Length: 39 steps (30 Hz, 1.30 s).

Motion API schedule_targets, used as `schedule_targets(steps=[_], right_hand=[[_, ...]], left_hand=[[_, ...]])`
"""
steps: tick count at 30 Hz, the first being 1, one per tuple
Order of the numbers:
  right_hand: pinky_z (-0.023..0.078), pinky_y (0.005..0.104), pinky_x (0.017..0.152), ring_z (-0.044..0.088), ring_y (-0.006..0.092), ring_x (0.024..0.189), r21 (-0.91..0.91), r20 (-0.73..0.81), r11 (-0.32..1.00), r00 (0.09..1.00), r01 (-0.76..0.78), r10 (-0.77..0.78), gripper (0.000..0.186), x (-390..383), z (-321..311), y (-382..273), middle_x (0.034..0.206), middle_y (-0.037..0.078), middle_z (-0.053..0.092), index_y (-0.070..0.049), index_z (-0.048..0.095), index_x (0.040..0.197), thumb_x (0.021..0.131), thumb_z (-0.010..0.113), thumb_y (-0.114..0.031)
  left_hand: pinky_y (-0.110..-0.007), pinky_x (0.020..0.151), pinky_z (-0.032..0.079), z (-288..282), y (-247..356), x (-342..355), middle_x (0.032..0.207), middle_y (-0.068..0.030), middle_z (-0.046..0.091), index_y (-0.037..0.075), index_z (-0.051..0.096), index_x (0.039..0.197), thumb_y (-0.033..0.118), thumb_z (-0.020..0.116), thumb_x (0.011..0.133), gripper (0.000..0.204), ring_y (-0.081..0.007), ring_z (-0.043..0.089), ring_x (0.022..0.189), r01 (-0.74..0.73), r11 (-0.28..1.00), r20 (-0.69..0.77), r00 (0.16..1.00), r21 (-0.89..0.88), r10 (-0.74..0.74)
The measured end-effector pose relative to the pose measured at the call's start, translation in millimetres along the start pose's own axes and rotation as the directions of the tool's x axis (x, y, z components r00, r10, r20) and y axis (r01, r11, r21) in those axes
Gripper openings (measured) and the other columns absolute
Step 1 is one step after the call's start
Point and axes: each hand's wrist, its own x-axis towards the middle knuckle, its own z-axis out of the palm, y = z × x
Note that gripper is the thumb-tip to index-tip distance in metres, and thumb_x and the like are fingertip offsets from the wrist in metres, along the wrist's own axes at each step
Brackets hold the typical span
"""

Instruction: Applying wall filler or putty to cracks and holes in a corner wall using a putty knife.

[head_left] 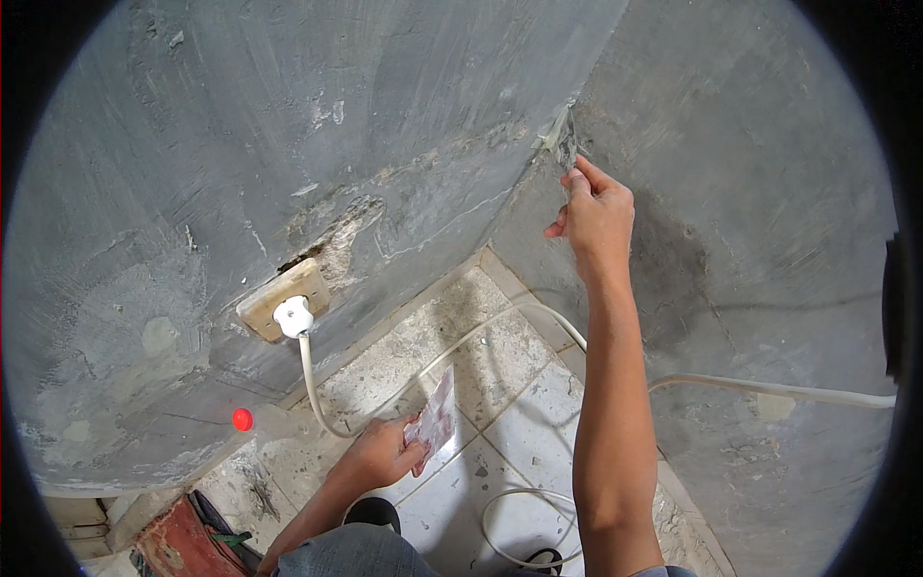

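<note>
My right hand (598, 212) reaches up to the corner where the two grey walls meet. Its thumb and forefinger are pinched around a thin, dark grey piece (567, 152), too small to name, against the pale crumbling patch (556, 130) in that corner. Lower down, my left hand (380, 452) grips a thin flat plate (437, 420), whitish with reddish-brown smears, by its lower end. The plate's far tip points up, away from my fingers, over the tiled floor.
A white plug (293, 315) sits in a yellowed wall socket (258, 310) on the left wall, beneath broken plaster (351, 231). Its white cable (478, 329) loops over the floor tiles (529, 423) and behind my right forearm. A worn red object (187, 539) lies at lower left.
</note>
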Motion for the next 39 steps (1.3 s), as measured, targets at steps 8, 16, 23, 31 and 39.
schedule_targets(steps=[8,16,23,31,39], right_hand=[[0.051,0.0286,0.045,0.05,0.0095,0.047,0.118,0.084,0.992,0.996,-0.042,0.032,0.036,-3.2,-15.2,-6.0,0.091,0.009,0.066,0.004,0.056,0.126,0.094,0.051,-0.012],[0.049,0.0262,0.051,0.05,0.0085,0.053,0.254,0.157,0.954,0.98,-0.16,0.123,0.041,1.2,-53.3,1.1,0.096,0.005,0.067,0.001,0.052,0.131,0.094,0.053,-0.016],[0.053,0.0303,0.05,0.054,0.0122,0.05,0.273,0.153,0.952,0.983,-0.141,0.101,0.039,7.2,-26.6,12.9,0.097,0.012,0.066,0.007,0.051,0.128,0.094,0.052,-0.012],[0.054,0.031,0.052,0.055,0.0102,0.055,0.493,0.091,0.861,0.991,-0.13,0.098,0.041,-7.4,-32.5,26.9,0.101,0.011,0.066,0.005,0.046,0.133,0.096,0.05,-0.013],[0.051,0.0282,0.051,0.055,0.0118,0.056,0.351,0.151,0.889,0.955,-0.295,0.257,0.038,-22.8,-27.5,44.5,0.097,0.009,0.067,0.004,0.05,0.13,0.096,0.05,-0.014]], left_hand=[[-0.038,0.068,0.049,3.3,2.3,0.5,0.066,-0.0115,0.066,-0.003,0.06,0.099,0.019,0.055,0.085,0.026,-0.029,0.065,0.065,-0.009,1.0,-0.005,1.0,-0.007,0.009],[-0.038,0.067,0.049,-2.4,7.4,-1.2,0.064,-0.0119,0.065,-0.003,0.06,0.1,0.018,0.054,0.084,0.028,-0.0286,0.065,0.064,0.024,0.999,-0.014,1.0,0.027,-0.023],[-0.038,0.066,0.049,6.6,2.5,-0.3,0.066,-0.0137,0.066,-0.005,0.06,0.102,0.021,0.054,0.084,0.032,-0.0294,0.065,0.065,0.008,1.0,-0.029,1.0,0.024,-0.008],[-0.032,0.055,0.048,27.3,-42.1,34.0,0.067,-0.0086,0.066,-0.003,0.063,0.095,0.014,0.058,0.085,0.02,-0.0164,0.065,0.061,-0.016,0.956,-0.122,0.992,-0.294,-0.021],[-0.028,0.058,0.056,27.4,-38.0,67.6,0.085,-0.0102,0.066,-0.006,0.062,0.095,0.008,0.052,0.09,0.018,-0.0173,0.066,0.067,-0.059,0.734,-0.205,0.973,-0.677,-0.11]])
